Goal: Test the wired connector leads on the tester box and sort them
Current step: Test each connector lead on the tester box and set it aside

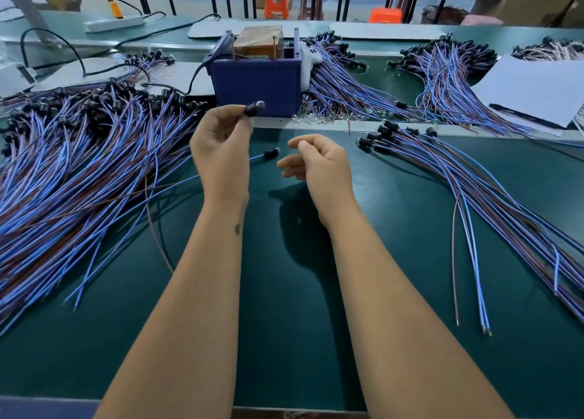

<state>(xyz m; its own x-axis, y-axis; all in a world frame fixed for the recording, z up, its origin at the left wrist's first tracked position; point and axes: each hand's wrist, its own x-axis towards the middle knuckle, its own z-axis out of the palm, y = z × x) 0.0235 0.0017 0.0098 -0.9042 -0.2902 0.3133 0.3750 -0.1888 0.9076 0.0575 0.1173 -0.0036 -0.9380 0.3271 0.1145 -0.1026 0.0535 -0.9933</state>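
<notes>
A blue open-topped tester box (256,85) stands on the green work mat (284,292) straight ahead, holding a brown block (257,40) and two upright metal pins that rise above its rim; a black cable (196,77) runs from its left side. The connector leads are thin blue and brown wires, each ending in a small black cylindrical socket. A large heap of leads (79,172) spreads across the left of the mat, a smaller fanned group of leads (474,197) lies on the right with its sockets toward the box, and more bundles (347,80) lie behind and to the right of the box. The left hand (221,153) is raised just in front of the box's front wall, thumb and fingertips pinching the black socket (254,108) of one lead, whose clear tip points up and right. A single loose lead (270,153) lies on the mat between the two hands. The right hand (319,165) hovers over the mat with its fingers loosely curled and thumb near the forefinger, holding nothing. A white sheet of paper (534,89) with a dark pen on it sits at far right.
</notes>
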